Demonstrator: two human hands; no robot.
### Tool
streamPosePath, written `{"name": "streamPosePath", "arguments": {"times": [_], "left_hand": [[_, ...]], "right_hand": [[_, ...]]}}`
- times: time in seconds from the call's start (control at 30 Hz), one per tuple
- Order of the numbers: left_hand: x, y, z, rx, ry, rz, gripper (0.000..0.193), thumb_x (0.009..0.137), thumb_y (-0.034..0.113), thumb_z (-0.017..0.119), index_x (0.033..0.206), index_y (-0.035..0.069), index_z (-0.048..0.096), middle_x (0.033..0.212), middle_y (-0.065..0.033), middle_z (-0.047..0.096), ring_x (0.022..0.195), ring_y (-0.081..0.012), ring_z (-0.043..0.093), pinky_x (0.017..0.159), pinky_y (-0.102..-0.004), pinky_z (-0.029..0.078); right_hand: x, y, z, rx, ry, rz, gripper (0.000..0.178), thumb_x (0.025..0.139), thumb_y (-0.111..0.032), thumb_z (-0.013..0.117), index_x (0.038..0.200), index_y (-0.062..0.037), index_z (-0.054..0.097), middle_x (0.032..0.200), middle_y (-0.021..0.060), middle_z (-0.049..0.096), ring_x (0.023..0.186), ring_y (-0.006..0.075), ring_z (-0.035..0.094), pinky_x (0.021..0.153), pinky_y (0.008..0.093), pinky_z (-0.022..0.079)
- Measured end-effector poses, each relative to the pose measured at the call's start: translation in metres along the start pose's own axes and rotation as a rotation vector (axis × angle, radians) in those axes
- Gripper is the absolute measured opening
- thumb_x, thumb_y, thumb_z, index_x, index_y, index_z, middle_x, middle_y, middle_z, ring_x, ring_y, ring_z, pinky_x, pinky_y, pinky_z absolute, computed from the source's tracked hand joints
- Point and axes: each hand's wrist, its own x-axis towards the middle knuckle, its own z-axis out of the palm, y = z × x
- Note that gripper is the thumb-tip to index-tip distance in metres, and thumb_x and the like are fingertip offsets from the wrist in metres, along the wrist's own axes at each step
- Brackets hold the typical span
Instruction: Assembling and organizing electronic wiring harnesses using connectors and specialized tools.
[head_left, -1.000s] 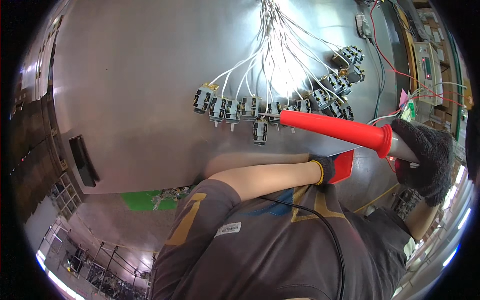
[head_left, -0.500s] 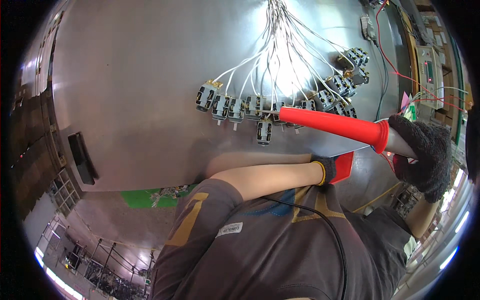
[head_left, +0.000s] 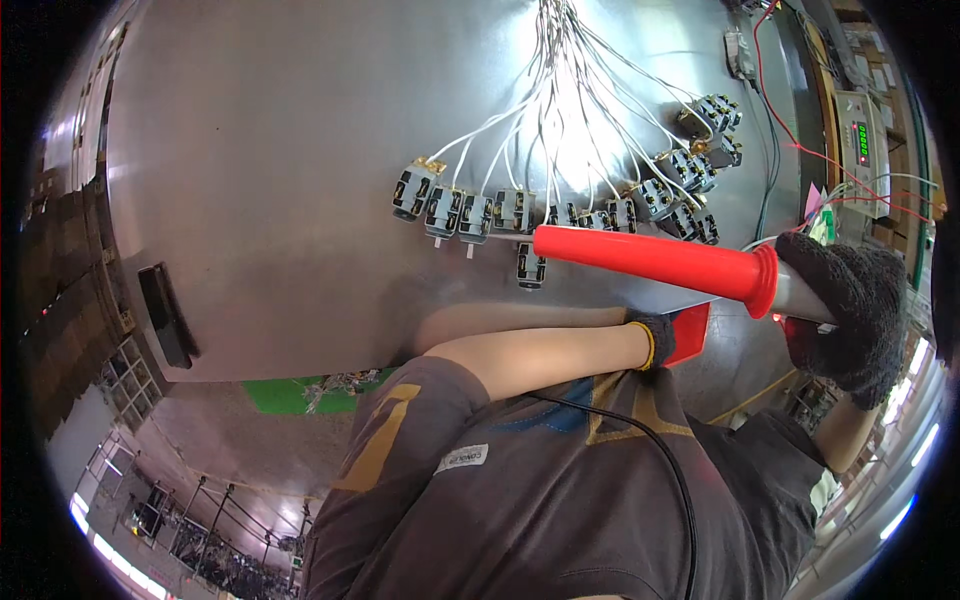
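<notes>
My right hand, in a dark knitted glove, is closed round the grey rear end of a red-sleeved test probe. The probe points left across the table's near edge. Its thin metal tip lies among small grey-and-black electrical sockets; whether it makes contact I cannot tell. One socket sits just below the sleeve's front end. White wires fan out from the sockets to a bundle at the far side. My left hand, gloved with a yellow cuff, is beside a red flared piece below the table edge; its fingers are hidden.
More wired sockets cluster at the right of the metal table. A box-shaped meter with lit green digits stands at the far right, with red leads nearby. A black bar lies on the table's left.
My right hand's probe has shifted left and slightly down, its tip now nearer the left-hand sockets. The meter's display now shows bright green digits, where it showed dim red before.
</notes>
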Motion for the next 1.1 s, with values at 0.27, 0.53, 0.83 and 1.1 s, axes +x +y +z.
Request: {"name": "streamPosePath", "arguments": {"times": [0.27,0.53,0.83,1.1], "left_hand": [[0.014,-0.001,0.025,0.041,0.036,0.031,0.038,0.083,0.033,0.068,0.109,0.007,0.078,0.110,-0.0175,0.075,0.103,-0.0374,0.072,0.087,-0.0521,0.056],[-0.005,-0.002,-0.005,-0.024,-0.093,0.003,0.037,0.086,0.032,0.067,0.111,0.006,0.077,0.114,-0.0171,0.075,0.107,-0.0373,0.071,0.090,-0.0536,0.055],[0.007,-0.008,0.017,0.058,-0.120,0.059,0.036,0.087,0.032,0.066,0.108,0.006,0.078,0.112,-0.0171,0.075,0.107,-0.0372,0.071,0.088,-0.0550,0.055],[0.010,-0.002,0.035,0.058,-0.061,-0.057,0.036,0.086,0.031,0.065,0.109,0.006,0.078,0.111,-0.0193,0.075,0.105,-0.0377,0.071,0.084,-0.0538,0.056]], "right_hand": [[0.025,-0.020,-0.011,0.013,-0.015,-0.022,0.068,0.055,-0.012,0.083,0.122,-0.0084,0.072,0.102,0.0147,0.075,0.088,0.0349,0.072,0.078,0.0427,0.053],[0.035,-0.027,-0.010,0.028,-0.067,-0.005,0.064,0.055,-0.009,0.081,0.119,-0.0074,0.072,0.096,0.0141,0.075,0.083,0.0344,0.073,0.072,0.0417,0.055],[0.035,-0.030,-0.009,0.025,0.003,-0.011,0.067,0.054,-0.009,0.081,0.120,-0.0077,0.072,0.099,0.0140,0.075,0.086,0.0343,0.072,0.079,0.0427,0.053],[0.024,-0.037,-0.008,-0.008,0.043,-0.024,0.069,0.053,-0.008,0.079,0.121,-0.0081,0.072,0.098,0.0133,0.074,0.086,0.0349,0.071,0.077,0.0431,0.052]]}}
